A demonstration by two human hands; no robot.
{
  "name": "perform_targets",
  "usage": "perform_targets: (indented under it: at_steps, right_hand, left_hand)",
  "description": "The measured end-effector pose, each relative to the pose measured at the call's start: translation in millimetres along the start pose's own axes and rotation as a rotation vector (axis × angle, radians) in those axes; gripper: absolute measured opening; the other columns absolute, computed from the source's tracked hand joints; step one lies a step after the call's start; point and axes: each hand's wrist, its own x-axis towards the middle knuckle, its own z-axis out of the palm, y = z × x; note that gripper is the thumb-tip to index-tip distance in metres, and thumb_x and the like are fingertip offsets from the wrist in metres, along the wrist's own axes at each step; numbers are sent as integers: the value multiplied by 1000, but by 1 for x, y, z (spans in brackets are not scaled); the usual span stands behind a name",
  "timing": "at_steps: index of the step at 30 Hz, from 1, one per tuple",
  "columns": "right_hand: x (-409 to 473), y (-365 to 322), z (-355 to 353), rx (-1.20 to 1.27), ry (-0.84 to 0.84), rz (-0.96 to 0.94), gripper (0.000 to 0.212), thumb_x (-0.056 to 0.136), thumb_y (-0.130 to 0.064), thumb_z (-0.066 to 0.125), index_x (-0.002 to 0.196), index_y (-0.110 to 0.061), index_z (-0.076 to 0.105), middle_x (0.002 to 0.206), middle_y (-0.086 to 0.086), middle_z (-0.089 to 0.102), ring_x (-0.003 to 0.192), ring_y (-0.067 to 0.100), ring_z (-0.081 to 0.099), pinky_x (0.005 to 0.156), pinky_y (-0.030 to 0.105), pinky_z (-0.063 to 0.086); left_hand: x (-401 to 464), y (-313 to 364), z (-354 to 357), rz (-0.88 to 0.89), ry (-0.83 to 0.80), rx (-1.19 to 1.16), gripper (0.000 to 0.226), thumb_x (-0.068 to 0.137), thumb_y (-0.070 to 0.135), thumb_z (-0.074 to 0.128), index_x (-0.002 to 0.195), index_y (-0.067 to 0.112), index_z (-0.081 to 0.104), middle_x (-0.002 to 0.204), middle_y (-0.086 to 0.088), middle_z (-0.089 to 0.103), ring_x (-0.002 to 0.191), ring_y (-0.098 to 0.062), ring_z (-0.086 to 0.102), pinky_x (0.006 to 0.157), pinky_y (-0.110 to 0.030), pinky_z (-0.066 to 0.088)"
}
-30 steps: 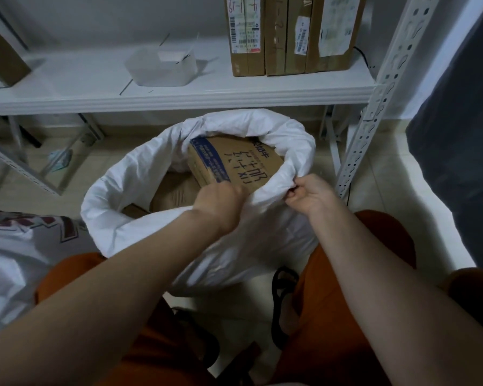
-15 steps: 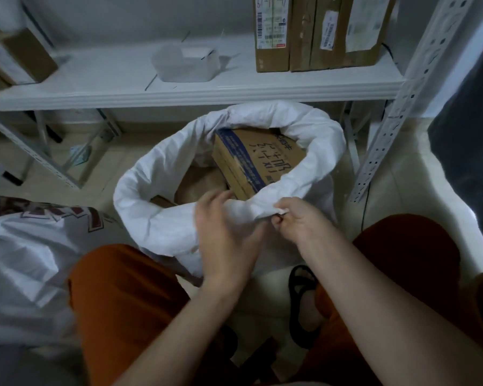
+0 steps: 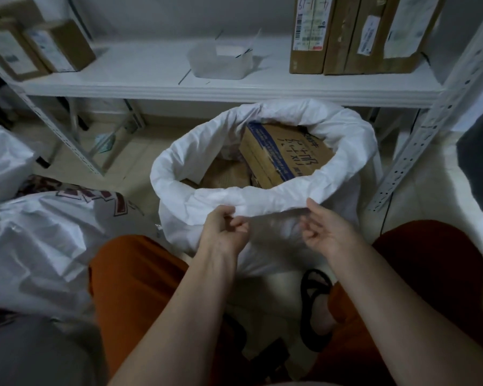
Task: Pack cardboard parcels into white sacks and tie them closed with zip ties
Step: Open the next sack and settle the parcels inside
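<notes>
Sack (image 3: 346, 140) on tiled floor (image 3: 430, 201) below white shelf (image 3: 151, 87).

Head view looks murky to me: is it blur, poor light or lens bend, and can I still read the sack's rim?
Head view: dim, flat light with dark corners; wide-angle bend bows the white metal shelf; brown parcels at top left smear slightly. The open white woven sack rim stays sharp where left hand and right hand pinch it.

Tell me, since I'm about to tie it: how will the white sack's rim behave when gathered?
Probably floppy: the white sack rim is creased and sags between the left hand and right hand. It likely bunches easily. The cardboard parcel sits high, so slack may be limited.
</notes>
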Motion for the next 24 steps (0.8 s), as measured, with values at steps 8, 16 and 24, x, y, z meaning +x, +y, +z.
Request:
perform_targets:
  at_steps: [8,16,24]
  right_hand:
    - [-11,26,53,70,-58,160,30,86,1,60,114,-8,52,106,11,59,73,14,54,50,17,31]
    - [12,39,56,89,-141,134,38,92,15,34,124,0,48,103,18,56,93,22,57,83,25,44]
    - [-11,26,27,-791,-18,-238,9,85,-15,66,93,-11,65,92,7,66,83,17,62,69,31,53]
  left_hand:
    - [-3,5,-26,-33,-12,426,13,88,-4,48,94,1,58,72,-10,59,52,-11,53,37,-14,41]
    - [-51,44,8,1160,-293,2285,41,73,28,78,111,22,65,112,6,61,104,-11,56,88,-27,47]
    - [34,32,20,1561,-306,2747,21,87,10,54,107,15,59,100,-8,59,90,-28,59,63,-32,36]
